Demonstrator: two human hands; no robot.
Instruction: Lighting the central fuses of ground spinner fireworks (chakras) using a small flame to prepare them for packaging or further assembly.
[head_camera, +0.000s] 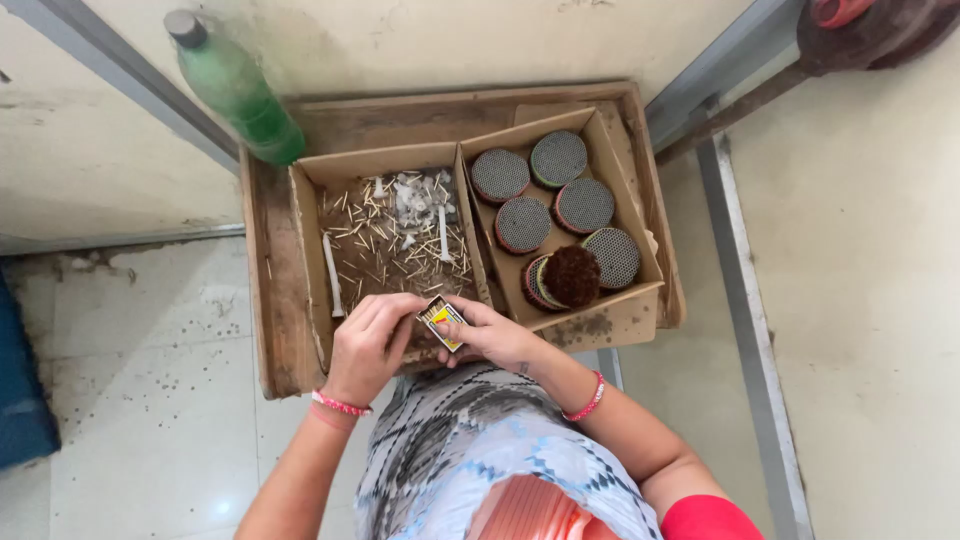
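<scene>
A small matchbox (441, 322) with a yellow face sits between both hands, over the front edge of the left cardboard box (310, 215). Its drawer appears partly slid out, with pale stick ends showing at the upper end. The right hand (497, 335) grips the matchbox from the right side, fingers closed around its lower edge. The left hand (370, 340) is curled over the matchbox from the left, fingertips pinched at the upper left corner; whether they hold a matchstick cannot be told.

The left cardboard box has a dark floor strewn with loose matchsticks (395, 245), lying at all angles. A small heap of whitish scraps (418, 195) sits near its back wall, and two white stick-like pieces lie among the matchsticks.

The right cardboard box (625, 305) stands just beside the left one, sharing a wall line. It contains six round disc-shaped bundles (522, 223) with grey dotted faces and coloured rims, and one bundle with a dark brown face (571, 275) resting on top of another near the front.

Both boxes rest in a worn wooden tray (275, 330). A green plastic bottle (237, 88) with a grey cap stands tilted at the tray's back left corner. Both wrists carry pink bead bracelets (340, 405).
</scene>
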